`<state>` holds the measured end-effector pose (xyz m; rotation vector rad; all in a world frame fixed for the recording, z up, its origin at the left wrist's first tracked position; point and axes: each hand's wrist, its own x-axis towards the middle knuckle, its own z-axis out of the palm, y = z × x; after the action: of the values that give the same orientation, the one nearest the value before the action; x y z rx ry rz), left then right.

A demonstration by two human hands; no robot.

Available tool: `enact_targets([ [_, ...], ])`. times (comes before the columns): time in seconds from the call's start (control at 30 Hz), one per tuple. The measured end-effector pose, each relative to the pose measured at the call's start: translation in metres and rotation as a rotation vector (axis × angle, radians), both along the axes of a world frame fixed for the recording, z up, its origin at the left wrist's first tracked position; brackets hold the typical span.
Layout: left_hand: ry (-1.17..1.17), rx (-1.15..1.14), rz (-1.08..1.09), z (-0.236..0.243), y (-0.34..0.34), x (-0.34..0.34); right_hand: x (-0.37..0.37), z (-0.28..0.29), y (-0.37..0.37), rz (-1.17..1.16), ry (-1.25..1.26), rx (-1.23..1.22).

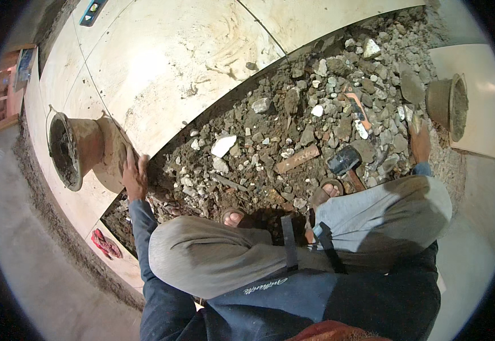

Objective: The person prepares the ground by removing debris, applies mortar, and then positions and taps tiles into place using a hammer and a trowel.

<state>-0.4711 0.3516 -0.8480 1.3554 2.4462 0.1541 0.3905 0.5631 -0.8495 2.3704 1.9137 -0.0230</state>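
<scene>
My left hand (134, 175) is open, its fingers stretched over the edge of a pale floor tile (162, 85). It is right beside a mortar-smeared bucket (86, 145) that stands on the tiles at left. On the far right, my right hand (419, 140) reaches down to the rubble next to a second bucket (439, 103). Its fingers are too unclear to show a grip. A grey flat piece (411, 85), perhaps a trowel blade, lies just beyond it. Between my hands, a black-headed mallet (344, 160) and an orange-handled tool (357, 108) rest on the rubble.
Loose stones and soil (270, 131) fill the strip between the tiles and my sandalled feet (233, 218). A reddish-brown flat piece (297, 159) and white shards (223, 146) lie there. A spirit level (93, 12) is at far left; a red cloth-like bundle (106, 244) is at near left.
</scene>
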Motion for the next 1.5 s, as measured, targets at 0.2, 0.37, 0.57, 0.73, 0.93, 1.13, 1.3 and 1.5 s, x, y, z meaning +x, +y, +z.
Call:
enact_targets([
  [0.2, 0.192, 0.002, -0.191, 0.02, 0.015, 0.034, -0.026, -0.002, 0.007, 0.082, -0.194, -0.022],
  [0.37, 0.208, -0.006, -0.18, 0.016, 0.018, 0.034, -0.099, 0.012, 0.012, 0.454, 0.214, -0.022],
  [0.57, 0.2, 0.042, -0.206, 0.009, 0.01, 0.026, -0.148, -0.004, -0.01, 0.44, 0.393, -0.25],
  [0.73, 0.206, 0.136, -0.308, 0.004, 0.009, 0.025, -0.139, -0.011, -0.026, 0.578, 0.24, -0.103],
  [0.93, 0.201, 0.152, -0.243, 0.007, 0.008, 0.03, -0.144, 0.0, -0.083, 0.353, 0.309, -0.279],
  [1.13, 0.233, 0.135, -0.196, 0.008, 0.004, 0.028, -0.141, -0.015, -0.129, 0.271, 0.299, -0.578],
  [1.3, 0.176, 0.249, -0.215, 0.006, 0.001, 0.027, -0.165, 0.017, -0.113, 0.545, 0.374, -0.593],
  [1.5, 0.189, 0.249, -0.183, 0.007, -0.002, 0.028, -0.26, 0.104, 0.003, 0.81, 0.408, -0.378],
])
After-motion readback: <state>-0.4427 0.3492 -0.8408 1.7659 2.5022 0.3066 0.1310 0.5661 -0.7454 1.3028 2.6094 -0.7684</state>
